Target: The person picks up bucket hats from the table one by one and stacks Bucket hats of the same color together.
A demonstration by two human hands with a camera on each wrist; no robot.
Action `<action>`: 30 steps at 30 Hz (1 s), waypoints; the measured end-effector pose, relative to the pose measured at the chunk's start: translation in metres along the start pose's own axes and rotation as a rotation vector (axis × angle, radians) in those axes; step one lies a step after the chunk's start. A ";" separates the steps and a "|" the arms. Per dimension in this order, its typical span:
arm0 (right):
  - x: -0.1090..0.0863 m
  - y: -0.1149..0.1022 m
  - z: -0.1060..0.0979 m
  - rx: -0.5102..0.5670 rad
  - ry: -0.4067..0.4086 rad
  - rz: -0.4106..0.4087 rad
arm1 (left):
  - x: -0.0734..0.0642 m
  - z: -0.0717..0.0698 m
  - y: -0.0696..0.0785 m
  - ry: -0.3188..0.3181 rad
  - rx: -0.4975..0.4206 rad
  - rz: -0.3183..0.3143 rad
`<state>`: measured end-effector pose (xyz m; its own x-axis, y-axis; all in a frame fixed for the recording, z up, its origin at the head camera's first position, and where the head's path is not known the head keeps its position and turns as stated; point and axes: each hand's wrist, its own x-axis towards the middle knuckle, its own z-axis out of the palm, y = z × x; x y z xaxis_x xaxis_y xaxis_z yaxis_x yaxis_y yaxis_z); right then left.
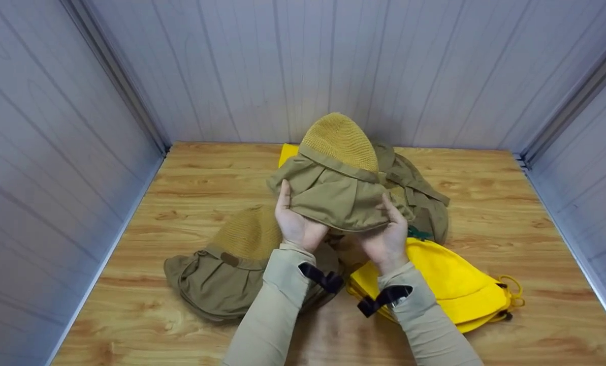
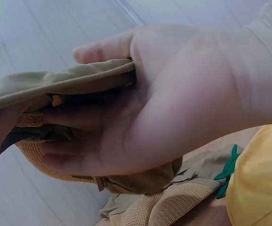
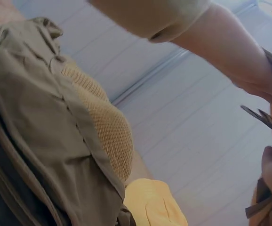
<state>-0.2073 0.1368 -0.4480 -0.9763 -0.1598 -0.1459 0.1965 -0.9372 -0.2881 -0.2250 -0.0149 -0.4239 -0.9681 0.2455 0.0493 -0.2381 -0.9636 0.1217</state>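
Note:
A sun hat (image 1: 336, 195) with a yellowish woven crown and a pleated khaki brim is held up over the middle of the table. My left hand (image 1: 300, 227) grips the brim on its left, thumb on top and fingers beneath. At the right side of the brim my right hand (image 1: 388, 241) holds it likewise, thumb above. In the left wrist view, the left hand's fingers (image 2: 72, 160) reach under the brim, inside the hat. A similar hat (image 1: 221, 284) lies below my left hand. Yellow hats (image 1: 450, 284), stacked, lie by my right wrist.
Behind the held hat, a khaki hat (image 1: 429, 218) lies at the back right, with a yellow piece (image 1: 288, 151) showing at the back left. Pale panel walls (image 1: 221, 66) enclose the wooden table (image 1: 181, 183) at the back and both sides. A green trim (image 1: 418, 234) tops the yellow hats.

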 end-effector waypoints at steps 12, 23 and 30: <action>-0.001 -0.022 -0.012 0.286 -0.012 0.071 | -0.008 -0.012 0.025 0.089 -0.056 0.034; -0.008 -0.020 -0.007 0.091 0.035 -0.007 | -0.021 -0.015 0.033 -0.035 -0.044 0.016; -0.014 -0.014 -0.005 0.009 0.026 -0.073 | -0.028 -0.018 0.017 -0.134 0.074 -0.025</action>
<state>-0.1964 0.1536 -0.4464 -0.9853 -0.0833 -0.1492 0.1242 -0.9488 -0.2903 -0.2035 -0.0398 -0.4405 -0.9417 0.2864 0.1764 -0.2514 -0.9477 0.1969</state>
